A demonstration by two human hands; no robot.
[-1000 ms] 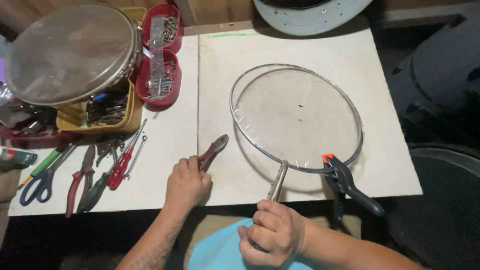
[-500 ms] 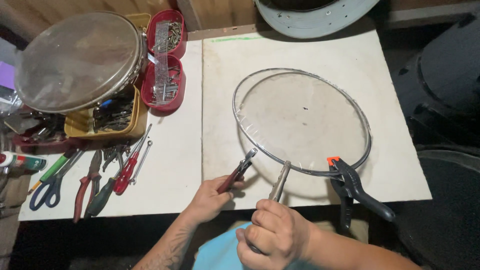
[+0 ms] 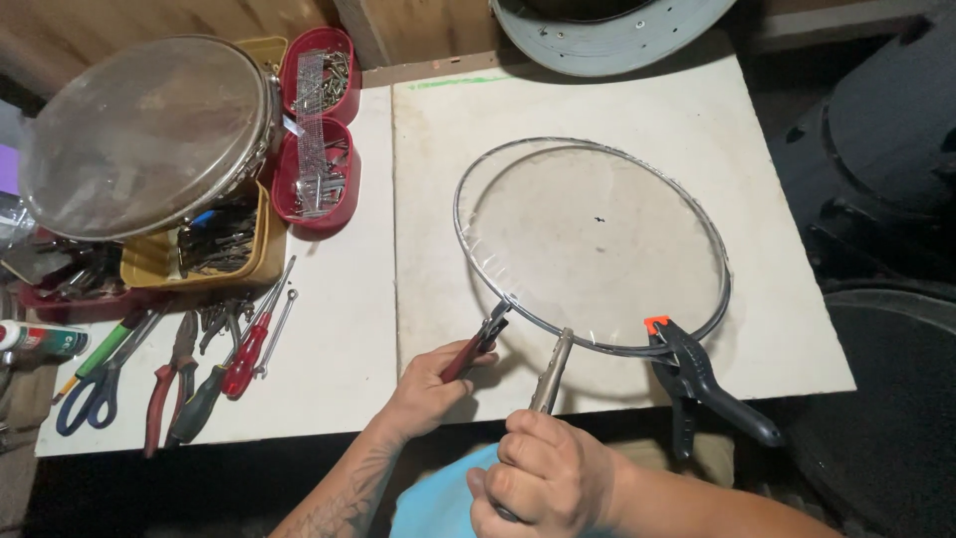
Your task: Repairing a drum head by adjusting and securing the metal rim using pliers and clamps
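Left hand [image 3: 426, 389] grip pinched red-handled pliers [image 3: 476, 346], now moved onto mesh screen [image 3: 593, 244] rim; right hand [image 3: 543, 478] fist stayed clamped on its handle [image 3: 551, 371] over surface [image 3: 339, 339].

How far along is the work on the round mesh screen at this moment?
Done: a black spring clamp pins the mesh to the wire ring at its near edge. In hand: the right hand grips the handle; the left hand has red-handled pliers at the ring's near-left rim. Left: the remaining rim shows no clamps.
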